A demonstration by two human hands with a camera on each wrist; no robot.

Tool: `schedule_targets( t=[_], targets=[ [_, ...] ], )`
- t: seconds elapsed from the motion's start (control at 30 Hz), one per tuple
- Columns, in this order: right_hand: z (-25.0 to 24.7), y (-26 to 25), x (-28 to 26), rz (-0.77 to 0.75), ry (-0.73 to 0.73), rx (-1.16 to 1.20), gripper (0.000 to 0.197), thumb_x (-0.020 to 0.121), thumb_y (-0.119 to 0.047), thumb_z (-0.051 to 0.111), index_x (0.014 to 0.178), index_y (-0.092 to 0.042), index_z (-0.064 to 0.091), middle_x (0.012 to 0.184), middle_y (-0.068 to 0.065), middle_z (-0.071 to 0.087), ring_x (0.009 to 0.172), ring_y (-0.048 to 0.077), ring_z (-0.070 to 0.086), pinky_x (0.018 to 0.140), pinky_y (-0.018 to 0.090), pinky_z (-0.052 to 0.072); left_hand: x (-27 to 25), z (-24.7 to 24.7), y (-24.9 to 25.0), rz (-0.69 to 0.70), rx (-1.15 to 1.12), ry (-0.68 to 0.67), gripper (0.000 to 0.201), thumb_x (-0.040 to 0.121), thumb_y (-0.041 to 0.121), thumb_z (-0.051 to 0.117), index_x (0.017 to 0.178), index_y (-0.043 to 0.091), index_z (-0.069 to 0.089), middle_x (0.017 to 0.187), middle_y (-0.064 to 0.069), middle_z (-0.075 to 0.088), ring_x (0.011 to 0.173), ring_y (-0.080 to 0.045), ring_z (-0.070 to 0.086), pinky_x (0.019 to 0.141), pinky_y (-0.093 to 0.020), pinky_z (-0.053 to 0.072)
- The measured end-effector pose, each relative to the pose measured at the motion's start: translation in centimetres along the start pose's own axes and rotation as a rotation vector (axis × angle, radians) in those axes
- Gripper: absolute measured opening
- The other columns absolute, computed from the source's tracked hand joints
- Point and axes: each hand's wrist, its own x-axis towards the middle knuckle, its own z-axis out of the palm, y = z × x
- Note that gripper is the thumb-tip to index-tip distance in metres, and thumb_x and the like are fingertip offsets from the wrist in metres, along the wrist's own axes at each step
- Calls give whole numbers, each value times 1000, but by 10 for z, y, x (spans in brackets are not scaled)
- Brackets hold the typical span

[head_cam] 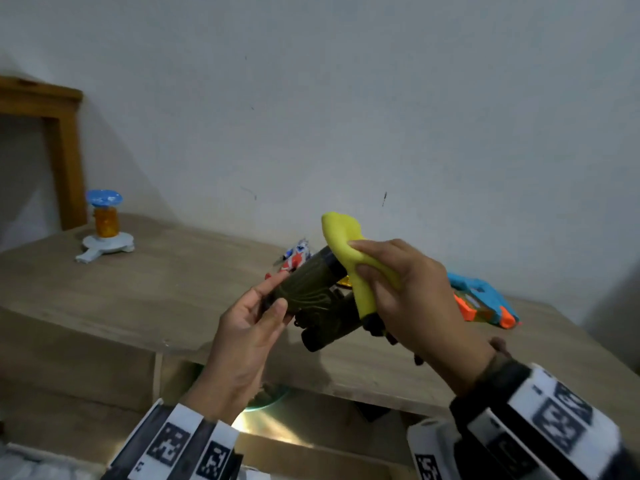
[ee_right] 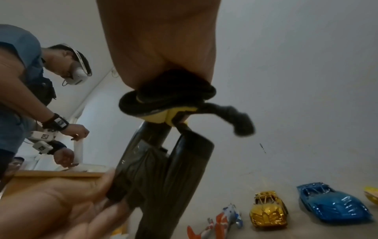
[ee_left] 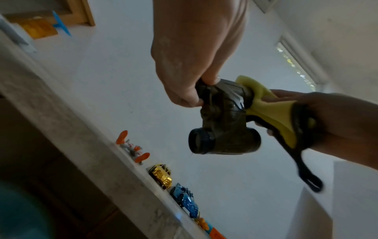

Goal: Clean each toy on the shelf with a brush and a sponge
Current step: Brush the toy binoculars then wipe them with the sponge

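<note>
While the left hand (head_cam: 247, 323) grips the eyepiece end of the toy binoculars (head_cam: 322, 299), fingers and thumb curled round one barrel, the right hand (head_cam: 412, 296) pinches a folded yellow sponge (head_cam: 349, 261) against the objective end of the upper barrel. Both hands carry the binoculars in the air in front of the shelf (head_cam: 138, 289), clear of its top, presumably so that every face can be reached without disturbing the other toys. A black strap (ee_left: 306, 174), seemingly the binoculars' own, is bunched under the right palm together with the sponge and hangs in a loop below the wrist; gathering it there probably keeps it off the lens being wiped. Long axis of the barrels: oblique in the head view, eyepieces low and toward the left hand, objectives raised and directed toward the wall and the right hand. The steadying grip at one end leaves the opposite end free for the sponge. Standing on the shelf beyond: a red, white and blue figure (ee_right: 223, 221), a gold car (ee_right: 267, 210), a blue car (ee_right: 335, 205), a blue and orange toy gun (head_cam: 485, 303), and, well apart at the left, an orange and blue spinner toy (head_cam: 104, 226). No brush is visible in any view
</note>
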Motion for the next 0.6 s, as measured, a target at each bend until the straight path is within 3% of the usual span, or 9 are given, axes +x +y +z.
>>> schedule_targets(
  t=[0.07, 0.13, 0.23, 0.3, 0.37, 0.4, 0.47, 0.53, 0.6],
  targets=[
    [-8, -1, -3, -22, -113, 26, 28, 83, -17, 58, 108, -27, 68, 95, -8, 61, 89, 2, 52, 74, 0, 34, 4, -4, 0, 9, -54, 21, 31, 80, 3, 53, 107, 15, 62, 108, -5, 68, 96, -8, 67, 73, -15, 54],
    [-23, 1, -4, -3, -115, 70, 28, 85, -16, 60, 106, -32, 68, 96, -12, 64, 86, -1, 56, 73, 0, 37, 6, -8, 2, 21, -111, 26, 34, 70, 11, 63, 104, 14, 64, 107, -8, 69, 98, -11, 67, 72, -16, 54],
    [-32, 11, 2, 87, 67, 111, 28, 86, -14, 63, 106, -33, 68, 93, -17, 62, 65, -3, 55, 61, 9, 44, 7, -10, 3, 44, -123, -20, 74, 40, 33, 91, 105, 12, 66, 106, -8, 71, 101, -15, 67, 73, -18, 54],
    [-25, 8, 1, 43, 98, 59, 27, 86, -18, 62, 109, -32, 67, 93, -15, 60, 63, -4, 54, 60, 5, 42, 7, -6, -1, 26, -139, -6, 90, 27, 38, 94, 108, 11, 65, 104, -7, 72, 99, -14, 68, 73, -18, 54],
    [-12, 2, -10, -106, 15, -2, 27, 85, -22, 59, 110, -29, 67, 95, -6, 62, 73, 0, 56, 67, 2, 38, 9, -2, -5, 10, -163, 41, 80, 36, 33, 93, 108, 11, 64, 101, -7, 73, 95, -16, 69, 72, -19, 55],
    [-4, -1, -18, -177, -66, -23, 27, 87, -24, 56, 110, -27, 67, 96, -3, 62, 80, 6, 56, 71, 4, 37, 11, 0, -8, -6, -188, 73, 61, 53, 26, 87, 108, 11, 64, 98, -6, 73, 91, -16, 69, 69, -20, 56],
    [7, -5, -33, -261, -207, -21, 28, 89, -25, 50, 110, -26, 68, 98, 0, 62, 84, 14, 57, 72, 12, 40, 13, 3, -10, -32, -220, 128, 27, 84, 10, 58, 111, 11, 62, 91, -5, 74, 80, -15, 70, 62, -21, 57],
    [7, -1, -37, -253, -145, -2, 29, 89, -27, 47, 110, -26, 68, 99, 2, 62, 83, 17, 59, 70, 16, 42, 14, 6, -9, -46, -252, 143, 34, 89, 9, 48, 121, 5, 57, 96, -7, 73, 80, -12, 70, 65, -22, 58],
    [4, 11, -32, -182, 67, -21, 27, 89, -25, 50, 109, -23, 68, 98, 5, 62, 82, 17, 59, 70, 16, 41, 11, 11, -7, -53, -268, 130, 42, 86, 11, 52, 127, 1, 53, 112, -11, 66, 92, -13, 66, 76, -20, 56]
  ],
)
